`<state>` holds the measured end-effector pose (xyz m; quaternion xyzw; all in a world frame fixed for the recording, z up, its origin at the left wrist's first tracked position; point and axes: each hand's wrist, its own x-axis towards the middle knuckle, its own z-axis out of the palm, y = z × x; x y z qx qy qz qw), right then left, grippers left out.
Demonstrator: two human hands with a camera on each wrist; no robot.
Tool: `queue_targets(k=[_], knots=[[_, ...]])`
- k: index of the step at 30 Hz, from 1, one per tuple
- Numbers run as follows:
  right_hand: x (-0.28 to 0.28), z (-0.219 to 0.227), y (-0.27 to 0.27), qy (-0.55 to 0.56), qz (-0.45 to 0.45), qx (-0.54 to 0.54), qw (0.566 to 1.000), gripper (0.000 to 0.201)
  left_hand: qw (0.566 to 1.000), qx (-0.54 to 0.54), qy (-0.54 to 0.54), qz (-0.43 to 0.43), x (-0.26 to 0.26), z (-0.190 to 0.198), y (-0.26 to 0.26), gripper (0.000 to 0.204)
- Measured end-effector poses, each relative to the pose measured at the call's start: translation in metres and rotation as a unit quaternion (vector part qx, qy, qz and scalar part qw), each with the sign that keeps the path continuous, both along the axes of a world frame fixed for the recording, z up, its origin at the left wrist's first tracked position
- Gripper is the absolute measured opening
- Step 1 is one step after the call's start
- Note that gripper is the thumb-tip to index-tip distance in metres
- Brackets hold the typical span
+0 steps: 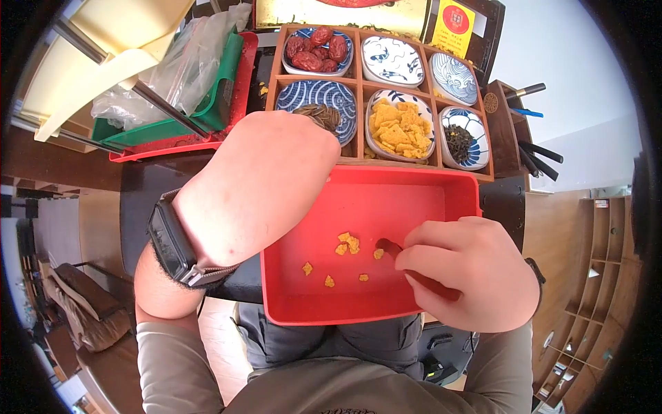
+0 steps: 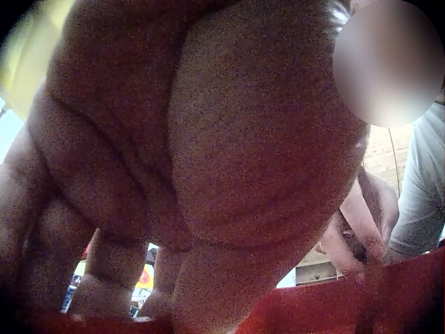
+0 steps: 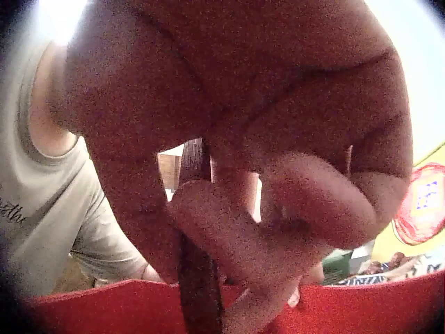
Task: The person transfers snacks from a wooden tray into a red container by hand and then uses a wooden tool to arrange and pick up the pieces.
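Note:
My right hand [image 1: 469,272] grips a slim, flat dark wooden tool [image 3: 198,278] inside the red tray [image 1: 372,310]. The tool's tip is right beside a small yellow crumb [image 1: 378,254]. More yellow pieces [image 1: 352,244] lie scattered on the tray floor, several of them singly. My left hand [image 1: 265,172] reaches across the tray's far left corner, over a blue patterned bowl [image 1: 293,93] with brown seeds [image 1: 321,115] in it. From above its fingers are hidden behind the hand; the left wrist view shows the palm [image 2: 243,153] and fingers pointing down, fingertips out of sight.
Behind the tray stands a divided wooden box [image 1: 358,76] of bowls with red dates [image 1: 321,52], yellow chips [image 1: 400,131] and dark leaves [image 1: 457,143]. A green bin [image 1: 222,96] with plastic bags is at left, a holder with pens [image 1: 503,117] at right.

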<state>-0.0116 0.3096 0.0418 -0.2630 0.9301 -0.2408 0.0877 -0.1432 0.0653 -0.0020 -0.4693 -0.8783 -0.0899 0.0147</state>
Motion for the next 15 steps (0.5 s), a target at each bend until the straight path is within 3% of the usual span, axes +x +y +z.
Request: queue_targets(k=[4, 15], knots=[[0.0, 0.003, -0.0014, -0.007, -0.026, -0.009, 1.0, 0.02, 1.0, 0.01, 0.0, -0.004, 0.0001, 0.0003, -0.0003, 0.01], [0.0048, 0.0008, -0.0009, -0.029, 0.019, 0.028, 0.999, 0.025, 1.0, 0.019, 0.002, -0.005, 0.0005, 0.0008, -0.0005, 0.01]])
